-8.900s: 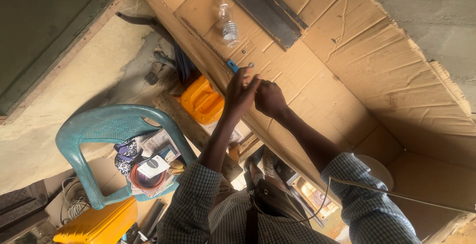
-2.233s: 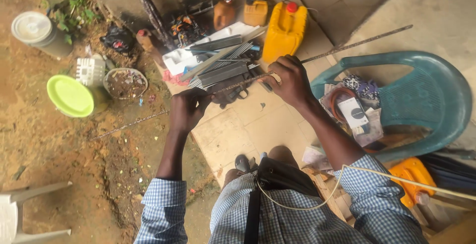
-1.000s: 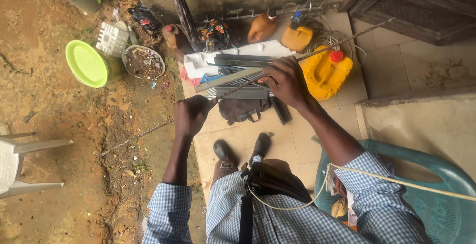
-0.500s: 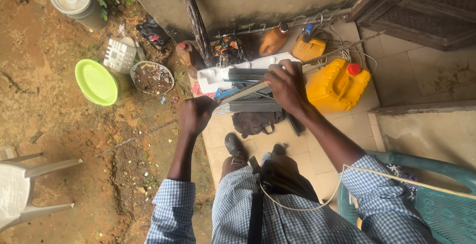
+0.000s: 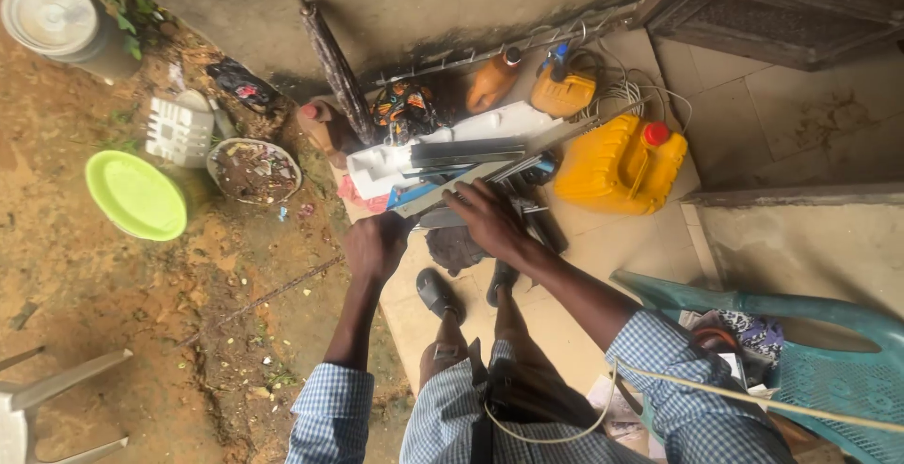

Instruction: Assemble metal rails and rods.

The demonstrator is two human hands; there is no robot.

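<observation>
I stand over a bundle of long grey and white strips (image 5: pixel 461 167) lying on the tiled floor by the wall. My left hand (image 5: pixel 375 245) grips the near left end of the bundle, fingers closed around it. Further right along the strips, my right hand (image 5: pixel 490 219) presses down on them, fingers curled over several of them. A dark cloth (image 5: pixel 452 249) lies just under my right hand. My sandalled feet (image 5: pixel 441 294) stand directly below the bundle.
A yellow jerrycan (image 5: pixel 617 164) with a red cap stands right of the strips, two smaller orange containers (image 5: pixel 527 87) behind it. A green basin (image 5: pixel 137 195), a bowl of scraps (image 5: pixel 252 170) and a lidded bucket (image 5: pixel 52 16) sit on the dirt at left. A teal plastic chair (image 5: pixel 810 351) is at lower right.
The view has swung from a cardboard surface overhead down to the floor. Over the last second both hands have stayed on the strips while the bundle settled lower, nearer my feet.
</observation>
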